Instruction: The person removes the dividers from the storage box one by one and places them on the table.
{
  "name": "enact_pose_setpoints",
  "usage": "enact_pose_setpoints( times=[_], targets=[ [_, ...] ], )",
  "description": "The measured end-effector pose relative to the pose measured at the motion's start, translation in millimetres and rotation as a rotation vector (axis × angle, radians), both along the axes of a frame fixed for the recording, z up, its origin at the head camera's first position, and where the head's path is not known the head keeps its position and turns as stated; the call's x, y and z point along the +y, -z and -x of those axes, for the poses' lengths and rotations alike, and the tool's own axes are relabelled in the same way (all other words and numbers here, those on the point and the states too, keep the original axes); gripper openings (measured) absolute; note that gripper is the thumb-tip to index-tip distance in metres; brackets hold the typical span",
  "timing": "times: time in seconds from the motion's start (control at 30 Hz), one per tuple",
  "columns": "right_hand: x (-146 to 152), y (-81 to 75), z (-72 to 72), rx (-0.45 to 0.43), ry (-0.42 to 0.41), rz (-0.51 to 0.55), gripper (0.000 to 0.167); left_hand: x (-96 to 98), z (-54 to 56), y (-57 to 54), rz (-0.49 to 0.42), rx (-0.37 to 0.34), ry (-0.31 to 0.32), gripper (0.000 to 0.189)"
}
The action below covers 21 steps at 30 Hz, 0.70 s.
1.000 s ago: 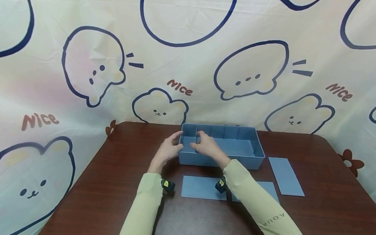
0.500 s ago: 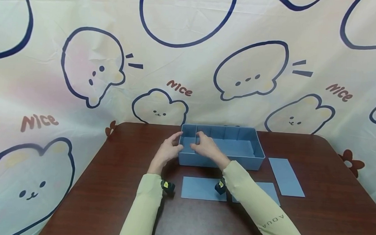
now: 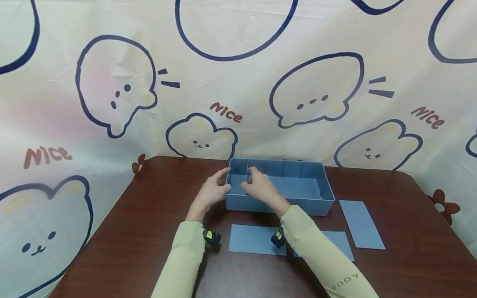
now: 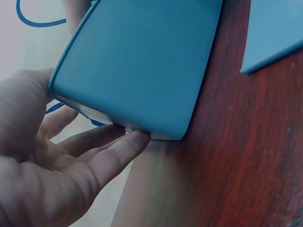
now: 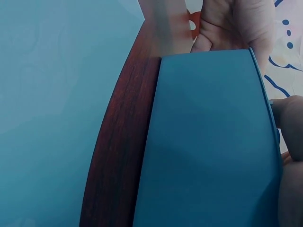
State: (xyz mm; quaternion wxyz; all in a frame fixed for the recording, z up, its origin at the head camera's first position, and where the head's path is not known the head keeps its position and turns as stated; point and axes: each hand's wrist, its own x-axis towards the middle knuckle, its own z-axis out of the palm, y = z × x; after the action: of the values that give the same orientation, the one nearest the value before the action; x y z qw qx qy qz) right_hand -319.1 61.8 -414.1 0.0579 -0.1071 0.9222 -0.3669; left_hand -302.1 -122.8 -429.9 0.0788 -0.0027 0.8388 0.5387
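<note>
A long blue open-topped box point(image 3: 276, 205) stands at the far side of the table. A thin upright blue divider point(image 3: 248, 165) splits off a small left compartment. My left hand point(image 3: 211, 190) holds the box's left end, its thumb by the front rim; in the left wrist view its fingertips point(image 4: 139, 137) touch the end wall. My right hand point(image 3: 262, 187) reaches over the front rim and pinches the divider between thumb and index finger. The hand itself partly hides the divider. In the right wrist view the box's front wall point(image 5: 213, 142) fills the middle.
One flat blue panel point(image 3: 253, 239) lies in front of the box, beside a second panel point(image 3: 339, 244) partly covered by the right sleeve. A third panel point(image 3: 362, 224) lies to the right of the box. A patterned cloth point(image 3: 259, 77) hangs behind the brown table point(image 3: 134, 252).
</note>
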Motion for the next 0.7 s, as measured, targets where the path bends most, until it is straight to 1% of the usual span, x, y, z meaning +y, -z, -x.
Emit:
enact_pose_setpoints(
  times=[0.2,0.33,0.53,0.7],
  targets=[
    [0.6,0.1,-1.4,-0.001,0.015,0.034,0.062,0.1,-0.9,0.3,0.001,0.007,0.006,0.058],
    [0.7,-0.5,-2.7,0.019,0.024,0.058,0.063,0.2,-1.2,0.0,-0.008,0.001,0.003,0.059],
    [-0.6,-0.6,-3.8,0.059,0.040,0.064,0.063,-1.0,-0.7,-0.2,-0.002,-0.003,-0.010,0.059],
    [-1.4,-1.0,-3.8,0.059,0.050,0.069,0.063,-1.1,1.2,0.5,0.011,0.008,0.001,0.059]
  ],
)
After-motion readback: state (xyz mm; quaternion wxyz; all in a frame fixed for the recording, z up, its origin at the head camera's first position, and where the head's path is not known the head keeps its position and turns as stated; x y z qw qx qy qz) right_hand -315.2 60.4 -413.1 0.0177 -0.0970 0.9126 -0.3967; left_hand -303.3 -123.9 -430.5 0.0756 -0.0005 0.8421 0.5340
